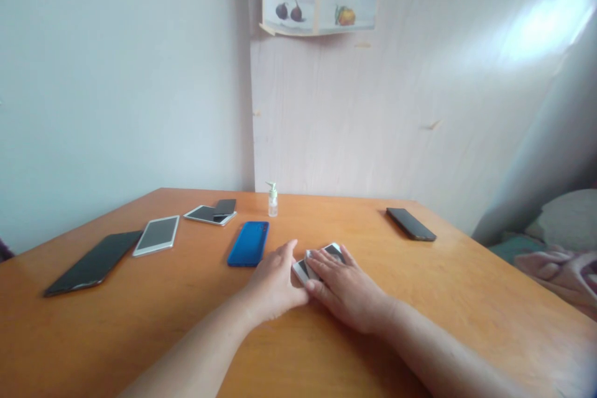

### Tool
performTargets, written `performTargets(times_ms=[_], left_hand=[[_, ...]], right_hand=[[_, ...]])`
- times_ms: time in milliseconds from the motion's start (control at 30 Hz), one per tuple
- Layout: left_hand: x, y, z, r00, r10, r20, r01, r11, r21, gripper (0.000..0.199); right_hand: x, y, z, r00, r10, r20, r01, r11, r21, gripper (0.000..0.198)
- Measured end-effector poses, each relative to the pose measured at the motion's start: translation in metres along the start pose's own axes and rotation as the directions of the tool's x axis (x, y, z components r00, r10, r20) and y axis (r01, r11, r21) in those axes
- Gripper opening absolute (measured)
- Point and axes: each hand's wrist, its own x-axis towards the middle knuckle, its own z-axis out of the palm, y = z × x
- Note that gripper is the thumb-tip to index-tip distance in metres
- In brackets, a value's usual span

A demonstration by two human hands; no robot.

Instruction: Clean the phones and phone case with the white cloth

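A white smartphone (334,250) with a dark screen lies on the table between my hands, partly covered by them. My left hand (276,283) curves round its left end, thumb at the near side and fingers at the far side, steadying it. Across the phone's face lies my right hand (342,289), palm down, fingers stretched and pressing a small white cloth (311,268) against the screen. Most of that cloth is hidden beneath the fingers. Just beyond my left hand rests a blue phone (249,244), back side up.
On the wooden table (289,360), a black tablet (96,262), a white tablet (157,235) and another white device (201,214) with a small dark phone (225,207) on it lie left. A pump bottle (273,202) stands behind; a black phone (410,224) lies right.
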Motion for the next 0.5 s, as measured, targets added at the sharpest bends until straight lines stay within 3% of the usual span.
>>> performTargets(times_ms=[67,267,500], left_hand=[[0.000,0.001,-0.001,1.000,-0.001,0.008,0.001,1.000,0.016,0.094],[-0.001,0.002,-0.003,0.999,-0.024,0.033,0.022,0.998,0.057,0.098],[0.000,0.002,-0.003,0.999,0.042,0.034,-0.045,0.995,0.091,0.085]], right_hand=[[0.001,-0.001,0.001,0.999,-0.039,0.011,0.039,0.999,0.021,0.062],[0.008,0.028,0.006,0.975,0.218,-0.047,-0.221,0.974,-0.050,0.068],[-0.001,0.000,0.002,0.999,-0.054,0.001,0.054,0.998,0.036,0.062]])
